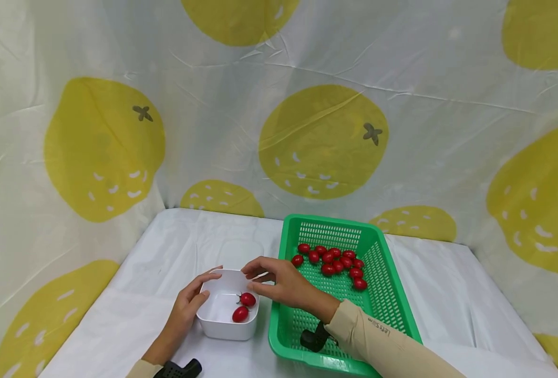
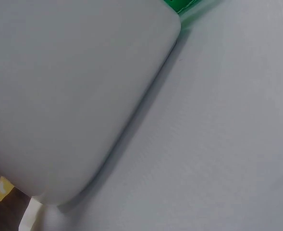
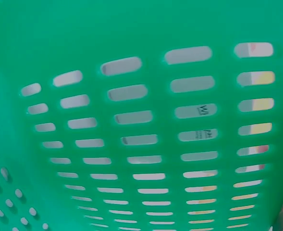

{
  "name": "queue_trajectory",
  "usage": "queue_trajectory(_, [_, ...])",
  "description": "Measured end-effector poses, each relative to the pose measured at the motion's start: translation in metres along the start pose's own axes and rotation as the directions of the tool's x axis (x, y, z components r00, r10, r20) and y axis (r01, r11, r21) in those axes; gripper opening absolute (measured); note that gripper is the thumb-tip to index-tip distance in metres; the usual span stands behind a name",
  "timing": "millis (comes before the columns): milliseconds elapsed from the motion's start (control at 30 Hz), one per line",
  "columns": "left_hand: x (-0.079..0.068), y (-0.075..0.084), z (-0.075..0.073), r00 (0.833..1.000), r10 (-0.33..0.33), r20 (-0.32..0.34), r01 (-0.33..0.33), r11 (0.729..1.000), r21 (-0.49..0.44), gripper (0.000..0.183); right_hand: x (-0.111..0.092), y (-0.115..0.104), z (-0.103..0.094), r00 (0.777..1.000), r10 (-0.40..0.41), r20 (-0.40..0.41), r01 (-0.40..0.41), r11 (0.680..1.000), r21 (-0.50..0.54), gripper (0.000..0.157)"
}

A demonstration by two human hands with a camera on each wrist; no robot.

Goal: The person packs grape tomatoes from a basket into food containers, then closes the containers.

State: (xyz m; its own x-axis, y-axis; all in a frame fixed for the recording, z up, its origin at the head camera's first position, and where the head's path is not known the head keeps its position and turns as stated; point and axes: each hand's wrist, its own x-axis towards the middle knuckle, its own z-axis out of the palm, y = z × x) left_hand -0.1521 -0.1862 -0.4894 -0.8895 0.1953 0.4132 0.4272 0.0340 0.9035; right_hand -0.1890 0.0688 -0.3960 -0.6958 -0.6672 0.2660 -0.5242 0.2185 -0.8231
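Okay, left hand (image 1: pixel 184 307) lay spread on left rim of white container (image 1: pixel 228 331) | right hand (image 1: pixel 285 282) loosely bent, thumb apart, rim contact unclear | two tomatoes (image 1: pixel 247 299) sat inside | sleeve (image 1: pixel 388 338) partly hid green basket (image 1: pixel 394 283) | faint clear shape (image 1: pixel 241 251) lay behind

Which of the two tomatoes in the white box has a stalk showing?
The back tomato, closer to the right hand: a small stalk juts from its left side. The front tomato shows none.

the left hand (image 1: pixel 188 300) parts thumb from fingers, the right hand (image 1: pixel 282 281) curves loosely.
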Motion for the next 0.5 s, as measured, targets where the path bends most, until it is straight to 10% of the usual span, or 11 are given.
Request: queue_trajectory(500, [-0.002,-0.001,0.002,1.0,-0.001,-0.025,0.002,1.0,0.0,0.037,-0.01,-0.025,-0.022,0.996,0.041,-0.074,-0.041,0.999,0.002,0.021])
